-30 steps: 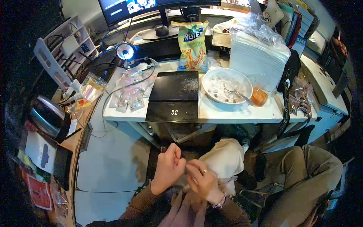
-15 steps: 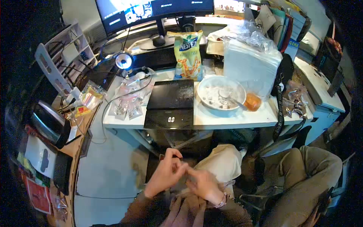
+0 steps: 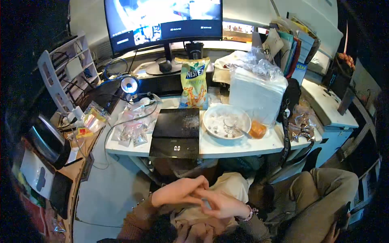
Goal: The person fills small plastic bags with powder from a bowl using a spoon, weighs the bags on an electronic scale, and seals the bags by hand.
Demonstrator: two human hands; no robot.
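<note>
My left hand (image 3: pixel 182 191) and my right hand (image 3: pixel 221 203) meet over my lap, below the front edge of the table. Their fingers are bent and overlap, pressed against each other; anything small between them is hidden. Beyond them on the white table lies a black digital scale (image 3: pixel 175 131) reading 0.0, with pale powder scattered on its plate. To its right stands a white bowl (image 3: pixel 227 121) of whitish powder with darker lumps, and a spoon (image 3: pixel 240 128) rests in it. Small clear packets (image 3: pixel 135 131) lie left of the scale.
Behind the scale stands a yellow-green Nestea bag (image 3: pixel 194 87). A cup with orange contents (image 3: pixel 257 128) is beside the bowl, before a stack of white sheets in plastic (image 3: pixel 256 93). A lit lamp (image 3: pixel 129 85) and monitor (image 3: pixel 162 24) are behind. Another person's legs (image 3: pixel 320 194) are at right.
The view has tilted up, so the table sits lower in the picture. My hands have come closer together, from fingertips meeting to fingers overlapping.
</note>
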